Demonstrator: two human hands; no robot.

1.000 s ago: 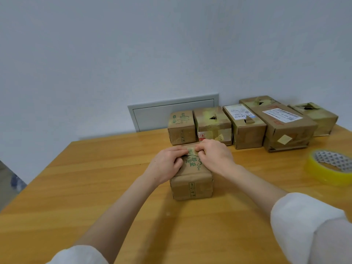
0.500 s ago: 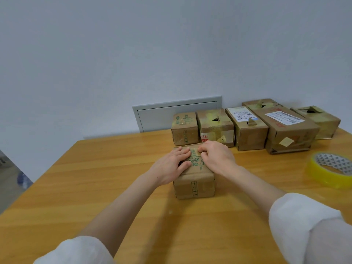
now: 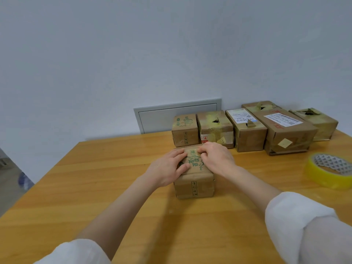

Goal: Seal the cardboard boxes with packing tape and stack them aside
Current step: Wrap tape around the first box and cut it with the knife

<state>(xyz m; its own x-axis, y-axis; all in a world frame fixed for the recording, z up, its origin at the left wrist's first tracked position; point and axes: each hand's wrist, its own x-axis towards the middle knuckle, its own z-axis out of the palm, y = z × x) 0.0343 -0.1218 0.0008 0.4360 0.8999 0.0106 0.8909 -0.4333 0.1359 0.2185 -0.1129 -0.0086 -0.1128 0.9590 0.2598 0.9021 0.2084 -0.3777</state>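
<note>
Both press the box (image 3: 194, 187): left grip (image 3: 167, 168) flat-fingered, right grip (image 3: 217, 159) curled onto it.

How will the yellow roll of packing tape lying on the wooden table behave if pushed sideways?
The yellow roll of packing tape lies flat on the wooden table, so a push would probably slide it, not roll it. It looks like a stiff ring and likely keeps its shape when gripped. Its glossy outer face may be somewhat slippery.
</note>
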